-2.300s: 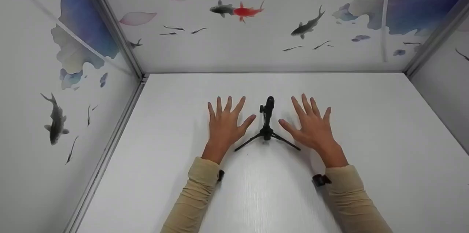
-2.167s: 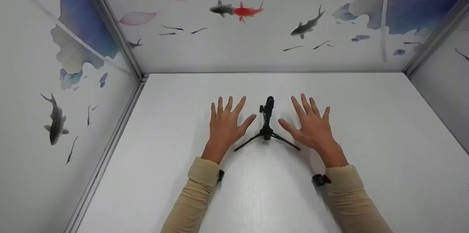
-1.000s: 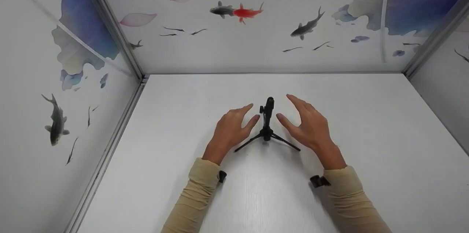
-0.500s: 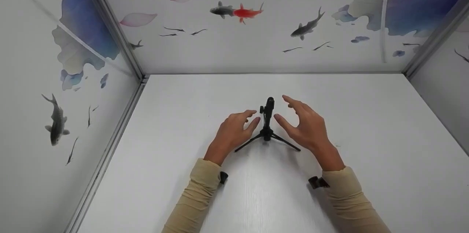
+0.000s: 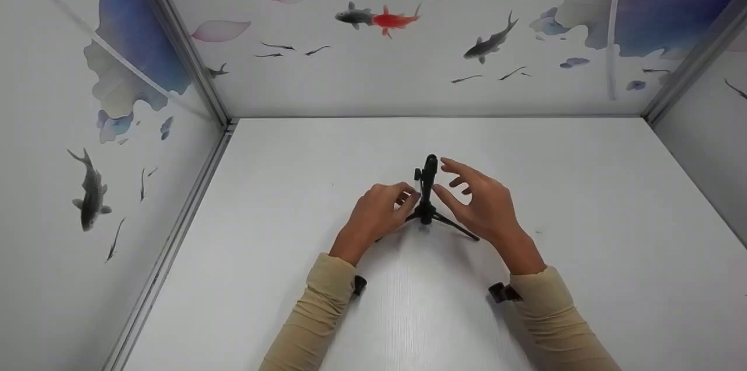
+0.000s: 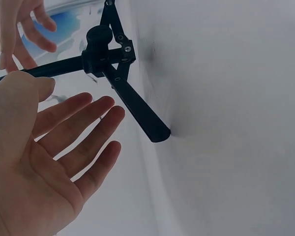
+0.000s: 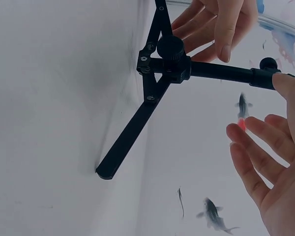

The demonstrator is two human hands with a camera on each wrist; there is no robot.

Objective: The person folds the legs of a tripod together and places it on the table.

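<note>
A small black tripod (image 5: 428, 178) stands upright on the white table, its legs spread and a small side knob (image 5: 418, 174) on its upper post. To its left is my left hand (image 5: 376, 213), thumb tip right at the post, fingers loosely bent. The left wrist view shows this hand's palm (image 6: 34, 167) with the fingers apart and not wrapped round the post. My right hand (image 5: 490, 205) is on the other side, thumb close to the post and index finger near its top. In the right wrist view, the right hand's fingers (image 7: 255, 167) are relaxed below the post.
White panels with printed fish and blue leaf shapes enclose the table (image 5: 292, 155) at the back (image 5: 373, 79) and sides. A metal rail (image 5: 175, 231) runs along the left edge. Each wrist carries a small black camera (image 5: 505, 292) by a tan sleeve (image 5: 554, 301).
Both hands have moved from spread flat beside the tripod inward to its post, their fingers bending more. The left hand now covers part of a leg. The tripod has stayed in place.
</note>
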